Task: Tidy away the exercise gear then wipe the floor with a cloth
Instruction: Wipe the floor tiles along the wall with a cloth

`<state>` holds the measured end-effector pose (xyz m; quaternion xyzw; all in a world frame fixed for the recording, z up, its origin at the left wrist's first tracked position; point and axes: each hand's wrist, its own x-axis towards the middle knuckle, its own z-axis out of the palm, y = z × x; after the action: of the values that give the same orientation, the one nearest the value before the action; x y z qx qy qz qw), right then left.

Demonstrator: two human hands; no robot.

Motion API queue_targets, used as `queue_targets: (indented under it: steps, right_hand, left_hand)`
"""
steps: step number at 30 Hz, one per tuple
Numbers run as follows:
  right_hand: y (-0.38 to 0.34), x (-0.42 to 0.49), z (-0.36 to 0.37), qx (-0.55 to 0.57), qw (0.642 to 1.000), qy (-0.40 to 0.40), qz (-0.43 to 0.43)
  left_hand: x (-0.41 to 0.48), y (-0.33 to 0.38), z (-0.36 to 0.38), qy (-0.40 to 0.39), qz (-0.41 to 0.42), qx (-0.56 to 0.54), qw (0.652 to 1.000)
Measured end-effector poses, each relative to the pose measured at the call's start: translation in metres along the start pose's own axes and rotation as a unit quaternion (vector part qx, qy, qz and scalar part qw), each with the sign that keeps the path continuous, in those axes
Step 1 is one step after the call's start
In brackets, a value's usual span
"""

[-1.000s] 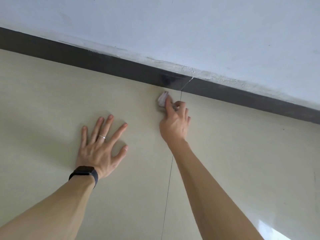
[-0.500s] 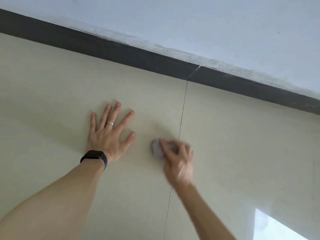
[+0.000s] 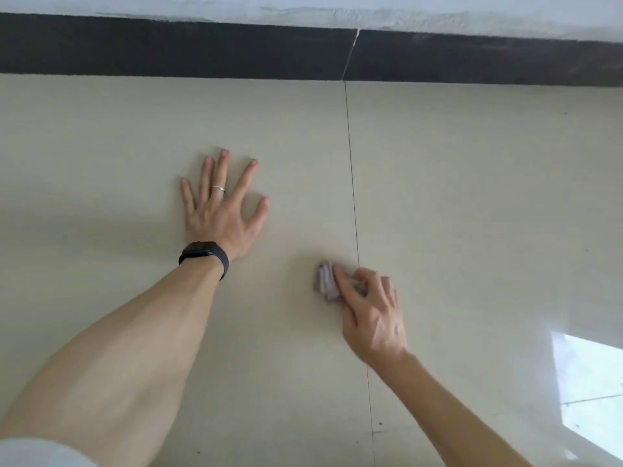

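A small folded pale purple-grey cloth (image 3: 324,280) lies pressed on the beige tiled floor (image 3: 472,197), just left of a thin tile joint. My right hand (image 3: 371,308) grips the cloth from behind, fingers curled over it, slightly blurred. My left hand (image 3: 222,210) rests flat on the floor to the left with its fingers spread; it wears a ring and a black wristband. No exercise gear is in view.
A dark skirting strip (image 3: 202,48) runs along the foot of a white wall (image 3: 303,8) at the top. A bright window reflection (image 3: 590,392) shines on the floor at the lower right.
My right hand has dragged the cloth back from the skirting toward me along the tile joint. The left hand has stayed planted. The view has tilted down.
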<state>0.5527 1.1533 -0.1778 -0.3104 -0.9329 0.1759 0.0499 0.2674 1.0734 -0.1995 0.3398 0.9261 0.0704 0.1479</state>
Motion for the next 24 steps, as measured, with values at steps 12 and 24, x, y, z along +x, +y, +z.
queue_targets:
  steps: [12,24]
  right_hand:
    - [0.054,-0.093,-0.020,0.004,0.919,0.121,0.374]
    - [-0.013,-0.129,0.004,-0.040,0.961,0.075,0.262]
  left_hand:
    - [-0.041,0.005,0.005,0.026,0.070,0.037,0.997]
    - [-0.189,-0.008,0.050,-0.012,0.149,0.041,0.988]
